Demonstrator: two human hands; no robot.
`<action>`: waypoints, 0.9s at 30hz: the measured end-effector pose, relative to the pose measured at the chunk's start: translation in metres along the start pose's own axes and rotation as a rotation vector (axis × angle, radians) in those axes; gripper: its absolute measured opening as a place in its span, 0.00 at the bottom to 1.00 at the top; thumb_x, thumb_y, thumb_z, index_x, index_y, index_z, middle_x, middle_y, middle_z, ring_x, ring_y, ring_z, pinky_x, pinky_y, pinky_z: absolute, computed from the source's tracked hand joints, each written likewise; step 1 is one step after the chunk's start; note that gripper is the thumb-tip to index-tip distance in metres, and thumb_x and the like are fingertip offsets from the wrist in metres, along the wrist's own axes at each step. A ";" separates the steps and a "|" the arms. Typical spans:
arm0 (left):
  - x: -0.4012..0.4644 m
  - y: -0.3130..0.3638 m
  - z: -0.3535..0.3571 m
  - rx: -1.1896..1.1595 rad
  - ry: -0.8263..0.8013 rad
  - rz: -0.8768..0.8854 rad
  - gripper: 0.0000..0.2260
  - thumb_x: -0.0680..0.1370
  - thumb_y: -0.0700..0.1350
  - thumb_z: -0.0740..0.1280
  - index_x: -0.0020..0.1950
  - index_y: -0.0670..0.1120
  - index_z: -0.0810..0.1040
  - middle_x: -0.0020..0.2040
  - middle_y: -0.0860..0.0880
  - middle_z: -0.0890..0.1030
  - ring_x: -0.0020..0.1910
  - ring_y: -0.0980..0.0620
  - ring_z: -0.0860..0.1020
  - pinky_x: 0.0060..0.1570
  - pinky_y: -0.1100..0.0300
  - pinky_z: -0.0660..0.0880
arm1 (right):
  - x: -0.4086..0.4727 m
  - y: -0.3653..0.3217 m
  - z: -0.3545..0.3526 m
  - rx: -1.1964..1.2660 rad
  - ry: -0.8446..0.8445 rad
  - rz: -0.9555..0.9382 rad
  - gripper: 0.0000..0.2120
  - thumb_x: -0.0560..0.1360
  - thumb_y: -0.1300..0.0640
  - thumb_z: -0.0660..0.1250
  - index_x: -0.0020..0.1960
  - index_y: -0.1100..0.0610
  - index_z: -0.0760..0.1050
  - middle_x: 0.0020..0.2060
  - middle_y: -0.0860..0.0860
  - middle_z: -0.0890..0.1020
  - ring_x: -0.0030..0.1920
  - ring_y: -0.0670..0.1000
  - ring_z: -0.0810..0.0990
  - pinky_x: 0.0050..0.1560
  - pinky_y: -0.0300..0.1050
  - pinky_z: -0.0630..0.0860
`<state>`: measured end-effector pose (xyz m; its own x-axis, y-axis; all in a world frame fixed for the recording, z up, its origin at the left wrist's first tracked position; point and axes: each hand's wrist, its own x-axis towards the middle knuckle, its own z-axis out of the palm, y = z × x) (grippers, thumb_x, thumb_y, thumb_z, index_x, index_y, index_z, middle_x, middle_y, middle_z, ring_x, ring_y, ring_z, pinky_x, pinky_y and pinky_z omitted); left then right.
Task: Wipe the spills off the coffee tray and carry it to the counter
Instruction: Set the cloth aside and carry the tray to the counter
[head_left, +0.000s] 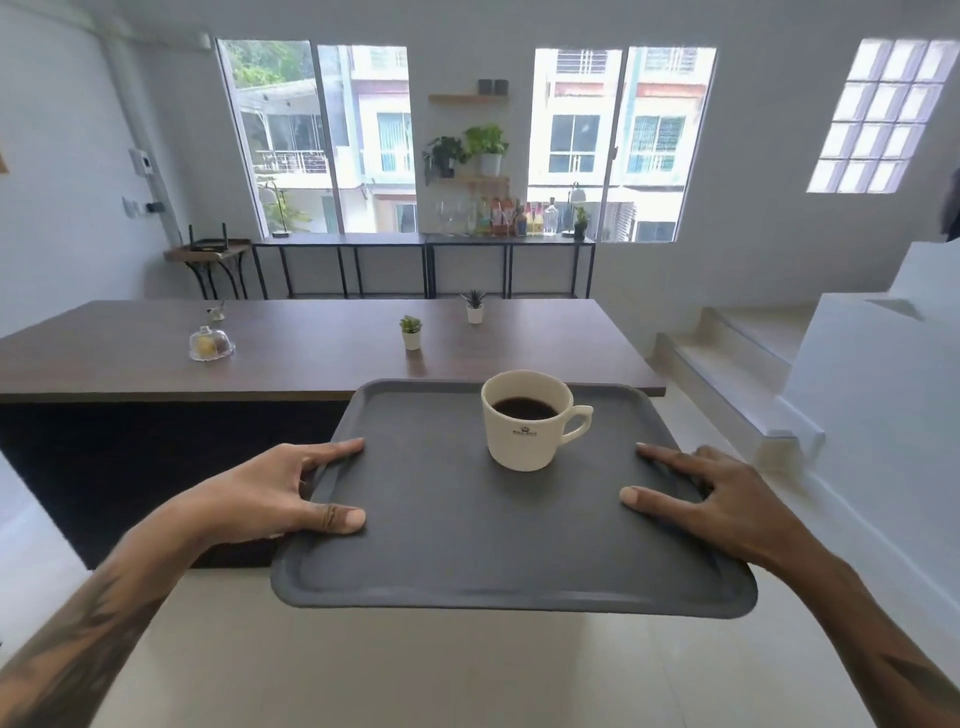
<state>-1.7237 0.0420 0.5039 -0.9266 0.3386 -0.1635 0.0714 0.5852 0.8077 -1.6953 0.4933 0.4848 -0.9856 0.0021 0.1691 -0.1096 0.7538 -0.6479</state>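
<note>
A dark grey tray (441, 545) is held level in the air above the floor, its far edge near the brown counter (322, 353). A white cup (527, 418) of black coffee stands upright on the tray's far right part, handle to the right. My left hand (291, 493) grips the tray's left rim, thumb on top. On the right rim my right hand (696, 499) grips the same way. I see no spill on the tray's surface.
On the counter stand two small potted plants (411, 332) (474, 306), a glass dome dish (210, 344) and a small item at the back left. White steps (727, 374) rise at the right. A black console table with bottles (509, 244) stands under the windows.
</note>
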 end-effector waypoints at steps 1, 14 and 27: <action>0.026 -0.002 -0.002 0.001 0.004 -0.005 0.42 0.66 0.53 0.81 0.77 0.58 0.65 0.64 0.58 0.76 0.55 0.65 0.81 0.47 0.71 0.78 | 0.026 0.010 0.002 0.001 0.006 -0.012 0.36 0.58 0.25 0.68 0.64 0.34 0.75 0.44 0.44 0.76 0.46 0.43 0.77 0.40 0.34 0.69; 0.316 -0.037 -0.027 0.138 0.034 -0.194 0.54 0.60 0.68 0.78 0.80 0.59 0.57 0.69 0.58 0.72 0.62 0.58 0.75 0.63 0.64 0.71 | 0.340 0.111 0.043 -0.150 -0.081 -0.112 0.40 0.59 0.21 0.62 0.67 0.35 0.72 0.42 0.41 0.72 0.43 0.40 0.75 0.37 0.31 0.69; 0.584 -0.125 -0.095 0.442 -0.006 -0.254 0.46 0.69 0.66 0.72 0.81 0.56 0.54 0.67 0.51 0.73 0.69 0.51 0.72 0.68 0.59 0.67 | 0.564 0.173 0.155 -0.241 -0.068 0.012 0.41 0.58 0.19 0.58 0.66 0.36 0.75 0.40 0.42 0.70 0.37 0.38 0.74 0.40 0.31 0.67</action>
<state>-2.3084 0.0970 0.3613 -0.9330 0.1488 -0.3276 -0.0052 0.9048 0.4258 -2.2902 0.5231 0.3533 -0.9939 -0.0258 0.1069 -0.0717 0.8891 -0.4521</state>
